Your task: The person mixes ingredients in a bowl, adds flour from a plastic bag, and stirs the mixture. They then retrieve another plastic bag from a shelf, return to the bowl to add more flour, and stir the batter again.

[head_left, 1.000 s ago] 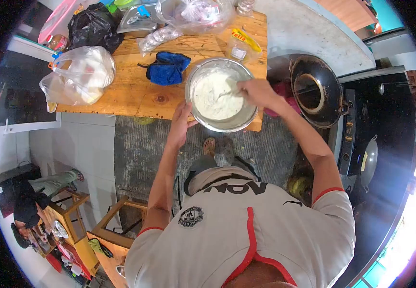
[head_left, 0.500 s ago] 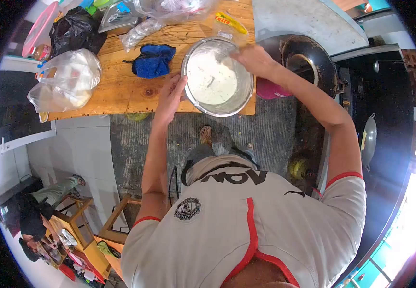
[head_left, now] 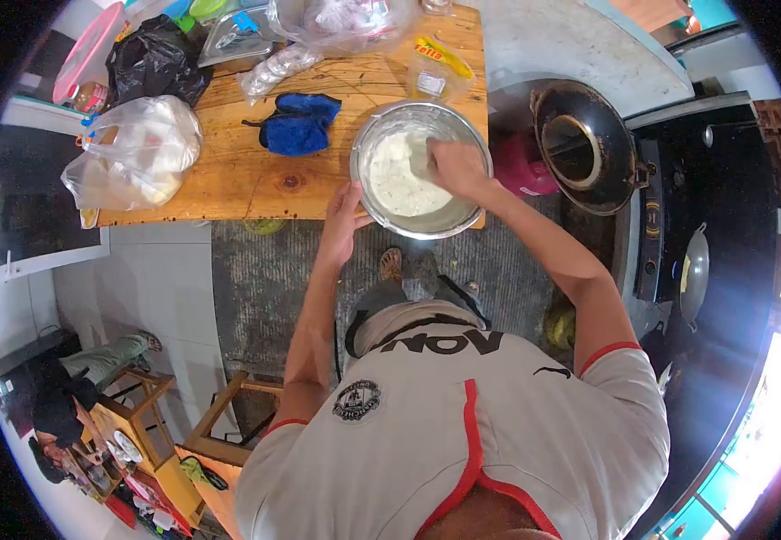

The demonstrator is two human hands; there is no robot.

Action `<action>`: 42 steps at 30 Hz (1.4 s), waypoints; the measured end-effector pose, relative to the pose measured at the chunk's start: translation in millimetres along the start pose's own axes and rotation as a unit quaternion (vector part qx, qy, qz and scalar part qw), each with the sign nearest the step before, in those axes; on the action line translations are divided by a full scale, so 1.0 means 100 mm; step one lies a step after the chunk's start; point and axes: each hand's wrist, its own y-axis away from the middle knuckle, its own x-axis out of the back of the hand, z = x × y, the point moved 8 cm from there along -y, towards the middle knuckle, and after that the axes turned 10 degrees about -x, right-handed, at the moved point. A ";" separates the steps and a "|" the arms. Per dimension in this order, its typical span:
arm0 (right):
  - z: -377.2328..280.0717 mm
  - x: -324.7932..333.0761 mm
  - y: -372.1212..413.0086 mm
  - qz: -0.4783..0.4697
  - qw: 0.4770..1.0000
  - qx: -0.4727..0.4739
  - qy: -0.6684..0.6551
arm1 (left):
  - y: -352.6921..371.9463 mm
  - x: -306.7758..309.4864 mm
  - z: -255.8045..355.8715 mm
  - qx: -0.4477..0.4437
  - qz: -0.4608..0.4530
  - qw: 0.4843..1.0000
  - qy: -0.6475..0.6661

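A metal mixing bowl (head_left: 361, 171) with creamy white batter (head_left: 397, 184) inside sits at the front right edge of the wooden table. My left hand (head_left: 343, 222) grips the bowl's near left side, thumb up along the rim and fingers beneath. Inside the bowl, my right hand (head_left: 459, 169) is closed low over the batter. A greyish sliver shows by its fingers, but I cannot make out the utensil. The batter's surface is lumpy and ridged. Left of the bowl lies a folded blue cloth (head_left: 296, 124).
The wooden table (head_left: 228, 189) also holds a clear bag (head_left: 143, 148), a black bag (head_left: 158, 61) and a yellow-printed plastic packet (head_left: 440, 70). A dark wok (head_left: 620, 175) stands to the right. At lower left, a person (head_left: 53, 405) sits near wooden stools (head_left: 228, 418).
My right hand has moved from the bowl's far right rim down and inward over the batter. The batter has shifted from smooth to ridged. The bowl appears slightly lower and further right in view.
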 end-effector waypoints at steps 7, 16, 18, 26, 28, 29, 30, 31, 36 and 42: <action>0.26 0.19 0.02 -0.004 0.992 -0.012 0.127 | 0.00 0.08 0.04 -0.041 0.052 0.998 -0.004; -0.08 0.13 0.19 -0.051 0.970 0.237 0.007 | -0.06 0.10 -0.07 -0.056 0.044 0.997 0.017; 0.14 0.26 0.20 -0.053 0.969 0.223 0.097 | -0.03 0.11 -0.07 -0.057 0.070 0.996 -0.007; -0.13 0.17 0.02 0.039 0.971 0.216 0.095 | 0.37 -0.10 -0.23 -0.013 0.144 0.989 -0.006; -0.17 0.20 0.18 -0.006 0.959 0.279 0.059 | 0.51 -0.16 -0.38 -0.001 0.138 0.990 0.027; -0.12 0.30 0.21 0.003 0.964 0.247 0.103 | 0.58 -0.20 -0.42 0.000 0.140 0.989 0.048; -0.02 0.39 0.22 0.005 0.969 0.225 0.104 | 0.64 -0.22 -0.45 0.000 0.138 0.988 0.070; 0.11 0.47 0.21 0.010 0.974 0.202 0.106 | 0.70 -0.20 -0.47 0.001 0.147 0.987 0.073; 0.40 0.69 0.35 0.060 0.971 0.227 0.056 | 0.91 0.11 -0.82 0.015 0.183 0.979 0.093; 0.33 0.81 0.37 0.116 0.976 0.184 0.013 | 1.27 0.66 -0.63 0.025 0.219 0.972 0.076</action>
